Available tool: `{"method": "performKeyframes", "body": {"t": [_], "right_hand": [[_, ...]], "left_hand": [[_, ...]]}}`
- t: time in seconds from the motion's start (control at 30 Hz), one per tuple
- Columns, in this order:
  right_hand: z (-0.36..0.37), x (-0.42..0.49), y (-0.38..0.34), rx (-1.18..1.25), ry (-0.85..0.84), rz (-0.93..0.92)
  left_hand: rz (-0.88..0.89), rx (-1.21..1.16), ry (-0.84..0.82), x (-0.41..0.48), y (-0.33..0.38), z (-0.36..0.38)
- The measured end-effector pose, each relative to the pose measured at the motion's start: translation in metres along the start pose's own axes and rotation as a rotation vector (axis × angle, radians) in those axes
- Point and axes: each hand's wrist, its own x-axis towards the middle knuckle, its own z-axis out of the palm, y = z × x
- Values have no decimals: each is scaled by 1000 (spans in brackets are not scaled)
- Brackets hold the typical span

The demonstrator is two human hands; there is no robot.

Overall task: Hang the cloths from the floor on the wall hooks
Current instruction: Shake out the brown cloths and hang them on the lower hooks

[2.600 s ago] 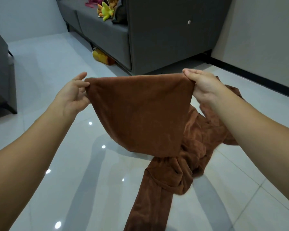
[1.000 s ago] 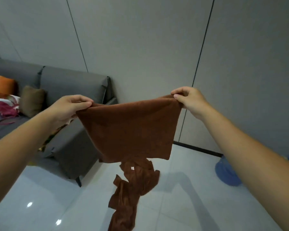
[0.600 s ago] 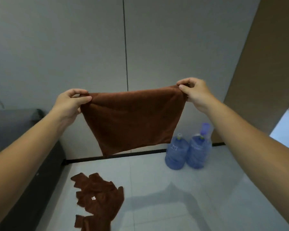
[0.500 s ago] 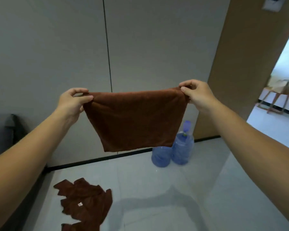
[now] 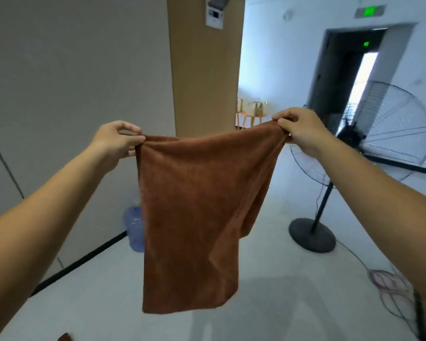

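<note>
A brown cloth [image 5: 194, 217] hangs spread in front of me, held up by its two top corners. My left hand [image 5: 116, 141] pinches the left corner between thumb and fingers. My right hand [image 5: 298, 129] pinches the right corner, a little higher. The cloth's lower edge hangs free above the pale floor. A scrap of another brown cloth [image 5: 65, 337] shows at the bottom edge of the view. No wall hooks are in view.
A grey panelled wall [image 5: 71, 82] runs along the left, ending at a tan column [image 5: 204, 70]. A blue water bottle [image 5: 134, 227] stands at its foot. A large standing fan [image 5: 369, 134] on a round base [image 5: 311, 235] is at the right, with cables [image 5: 389, 286] on the floor.
My view has swung right from the sofa and the floor pile, past the water bottles, to the column and fan. Both hands kept hold of the cloth, which now hangs longer.
</note>
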Motion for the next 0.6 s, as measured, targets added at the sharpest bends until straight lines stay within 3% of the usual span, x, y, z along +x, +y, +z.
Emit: {"method": "performKeyframes", "body": {"t": [0.3,0.6], "right_hand": [[-247,-104,36,-100,301,115],[-474,-266,49,-152,606,205]], "left_hand": [[95,-1,-411,-47,51,222],[157,-211,-543,-191,126,435]]}}
